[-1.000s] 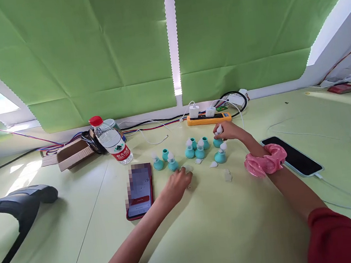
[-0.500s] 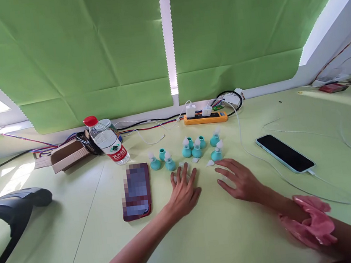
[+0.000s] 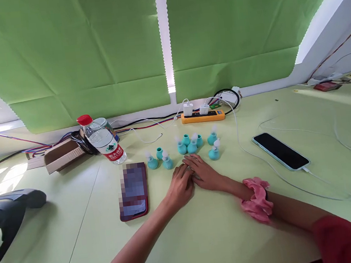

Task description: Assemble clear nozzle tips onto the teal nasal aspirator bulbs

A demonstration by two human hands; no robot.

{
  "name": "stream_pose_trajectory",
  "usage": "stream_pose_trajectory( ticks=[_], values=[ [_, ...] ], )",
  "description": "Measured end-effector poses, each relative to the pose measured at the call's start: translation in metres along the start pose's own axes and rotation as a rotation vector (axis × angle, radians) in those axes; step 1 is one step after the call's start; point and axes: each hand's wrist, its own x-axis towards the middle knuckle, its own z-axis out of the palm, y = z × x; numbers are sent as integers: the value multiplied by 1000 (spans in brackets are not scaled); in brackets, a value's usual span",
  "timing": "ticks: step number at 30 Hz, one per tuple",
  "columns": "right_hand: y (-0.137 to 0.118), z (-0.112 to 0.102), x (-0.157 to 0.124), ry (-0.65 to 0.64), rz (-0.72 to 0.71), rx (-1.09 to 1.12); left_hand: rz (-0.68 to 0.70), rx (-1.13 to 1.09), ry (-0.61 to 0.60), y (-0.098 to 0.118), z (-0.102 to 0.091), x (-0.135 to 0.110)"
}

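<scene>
My left hand (image 3: 181, 185) lies on the table with its fingers forward and somewhat bent. Against its fingertips rests my right hand (image 3: 204, 172), fingers stretched out and lying low over the tabletop. Nothing shows gripped in either hand; what lies beneath them is hidden. Just beyond stand several small turquoise round-bellied pots. Some carry a whitish translucent tip, such as the pot at the right (image 3: 214, 154) and the one by my left fingers (image 3: 167, 162). Three others have bare open necks, among them a pot at the left (image 3: 159, 153).
A phone in a red case (image 3: 133, 191) lies to the left, and a charging phone (image 3: 281, 151) to the right. Behind are a water bottle (image 3: 105, 141), a cardboard box (image 3: 63, 156) and an orange power strip (image 3: 203, 117). White cables (image 3: 271, 167) cross the right side.
My right hand has moved left and met my left hand. Small whitish pieces that lay on the table between and in front of the hands are now out of sight.
</scene>
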Motion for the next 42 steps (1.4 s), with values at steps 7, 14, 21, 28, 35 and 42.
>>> stream_pose_trajectory(
  ticks=[7, 14, 21, 28, 35, 42],
  values=[
    [-5, -7, -19, 25, 103, -40, -165, -27, 103, -6, 0, -13],
    [7, -8, -29, 162, 255, 53, -126, 131, 153, -13, 1, -13],
    [6, -13, -24, 226, 256, 86, -82, 514, 79, 1, -4, -17],
    [5, -13, -26, 334, 192, 120, -34, 357, 115, -7, -10, -20],
    [2, -13, -27, 422, 169, 163, -159, 459, 117, -4, -15, -20],
    [-12, -15, -25, 443, 80, 99, 20, 610, 39, -2, -8, -24]
  ],
)
